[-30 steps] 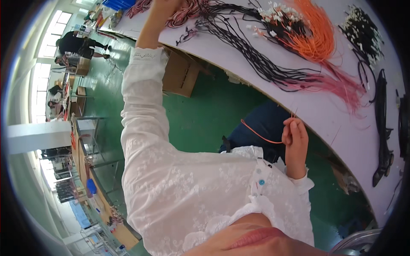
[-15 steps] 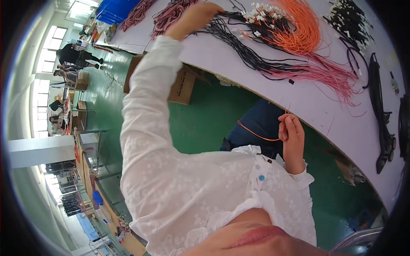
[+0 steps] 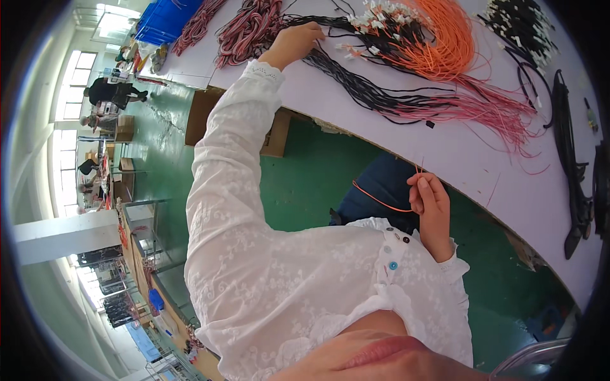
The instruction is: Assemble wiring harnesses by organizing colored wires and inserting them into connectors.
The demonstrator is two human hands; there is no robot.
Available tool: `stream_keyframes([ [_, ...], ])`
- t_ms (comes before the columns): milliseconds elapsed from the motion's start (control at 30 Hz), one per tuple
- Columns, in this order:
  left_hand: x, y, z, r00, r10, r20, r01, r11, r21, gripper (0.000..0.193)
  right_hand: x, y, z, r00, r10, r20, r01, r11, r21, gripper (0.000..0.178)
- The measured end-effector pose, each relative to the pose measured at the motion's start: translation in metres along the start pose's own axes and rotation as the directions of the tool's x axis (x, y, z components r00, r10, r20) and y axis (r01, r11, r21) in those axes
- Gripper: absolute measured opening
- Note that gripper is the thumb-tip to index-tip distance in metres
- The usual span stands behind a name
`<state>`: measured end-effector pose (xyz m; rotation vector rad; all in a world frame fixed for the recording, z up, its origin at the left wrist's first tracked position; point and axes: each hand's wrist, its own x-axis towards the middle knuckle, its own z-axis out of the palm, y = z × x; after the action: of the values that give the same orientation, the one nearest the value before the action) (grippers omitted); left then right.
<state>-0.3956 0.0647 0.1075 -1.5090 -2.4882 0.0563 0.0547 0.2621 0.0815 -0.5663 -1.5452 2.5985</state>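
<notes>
My left hand (image 3: 293, 46) reaches over the table to the end of a bundle of black wires (image 3: 362, 82), its bent fingertips closed on black wire there. How many strands they hold is hidden. Lower down, by the table edge, my right hand (image 3: 431, 202) pinches a thin orange wire (image 3: 380, 199) between thumb and fingers. Its thin ends poke up past the fingertips, and the rest curves leftward over my dark-blue trousers (image 3: 384, 181). Pink wire ends (image 3: 489, 114) fan out at the right of the black bundle.
Coiled orange wires (image 3: 448, 47) with white connectors (image 3: 387, 19) lie at the back. Red-and-black wire bundles (image 3: 248, 32) and a blue bin (image 3: 162, 22) stand at the far left. Black wires with white plugs (image 3: 524, 28) and a black tool (image 3: 565, 165) are at right. A cardboard box (image 3: 276, 136) sits below.
My left hand has drawn back slightly, down and leftward along the black wires. My right hand has barely moved and still pinches the orange wire.
</notes>
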Motion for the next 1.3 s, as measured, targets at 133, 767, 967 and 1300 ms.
stream_keyframes([
  [133, 0.01, -0.003, -0.013, 0.975, 0.222, 0.0, -0.214, 0.942, 0.26, 0.006, -0.004, 0.001, -0.001, 1.0, 0.0, 0.004, 0.0, 1.0, 0.015, 0.021],
  [767, -0.262, 0.315, -0.109, 0.9, -0.335, -0.279, 0.184, 0.871, -0.455, 0.022, 0.081, -0.028, 0.03, 0.993, -0.11, 0.048, 0.031, 0.62, 0.784, 0.021],
  [967, -0.292, 0.337, -0.054, 0.814, -0.581, -0.032, 0.397, 0.595, -0.699, 0.018, 0.121, -0.052, -0.069, 0.957, -0.238, -0.166, 0.288, 0.709, 0.644, 0.019],
  [1300, -0.327, 0.303, 0.028, 0.855, -0.374, 0.36, 0.516, 0.53, -0.673, 0.02, 0.071, -0.04, -0.12, 0.947, -0.203, -0.249, 0.318, 0.705, 0.634, 0.017],
])
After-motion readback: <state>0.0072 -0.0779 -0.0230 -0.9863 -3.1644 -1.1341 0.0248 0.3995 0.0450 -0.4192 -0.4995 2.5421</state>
